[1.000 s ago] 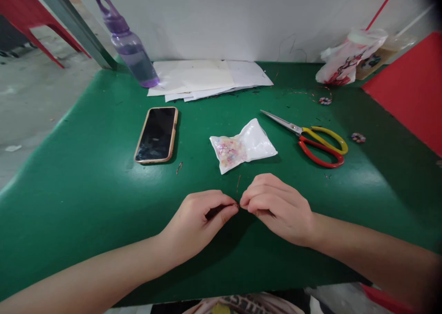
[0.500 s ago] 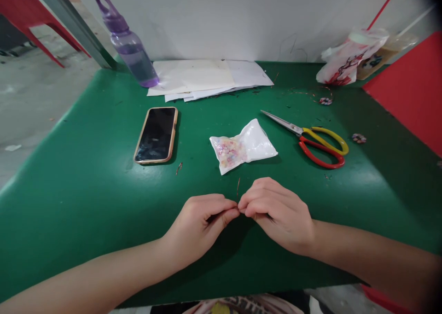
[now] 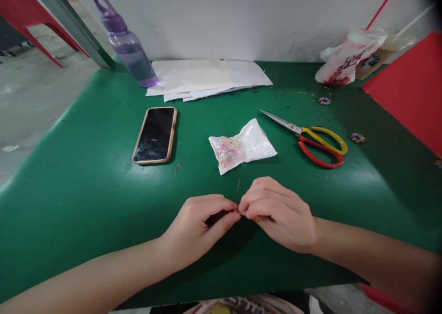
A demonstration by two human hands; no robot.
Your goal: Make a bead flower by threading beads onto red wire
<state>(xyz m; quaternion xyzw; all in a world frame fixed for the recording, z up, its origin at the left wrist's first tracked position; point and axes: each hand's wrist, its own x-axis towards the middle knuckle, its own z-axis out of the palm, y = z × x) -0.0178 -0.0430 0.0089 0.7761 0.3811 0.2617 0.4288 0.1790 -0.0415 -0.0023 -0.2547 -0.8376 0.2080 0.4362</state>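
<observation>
My left hand (image 3: 198,229) and my right hand (image 3: 278,212) meet fingertip to fingertip over the green table (image 3: 86,189), both pinched shut. A thin reddish wire (image 3: 238,190) sticks up from between the fingertips; whatever else they pinch is too small to make out. Just beyond the hands lies a small clear plastic bag (image 3: 241,147) with several pastel beads inside.
Red-and-yellow scissors (image 3: 311,139) lie to the right, a phone (image 3: 154,135) face up to the left. White papers (image 3: 207,78) and a purple bottle (image 3: 126,44) stand at the back, a printed plastic bag (image 3: 348,58) at back right. Small beaded pieces (image 3: 357,137) lie nearby.
Both hands have shifted slightly nearer to me and stay pinched together; the wire end still points up. Nothing else on the table has moved.
</observation>
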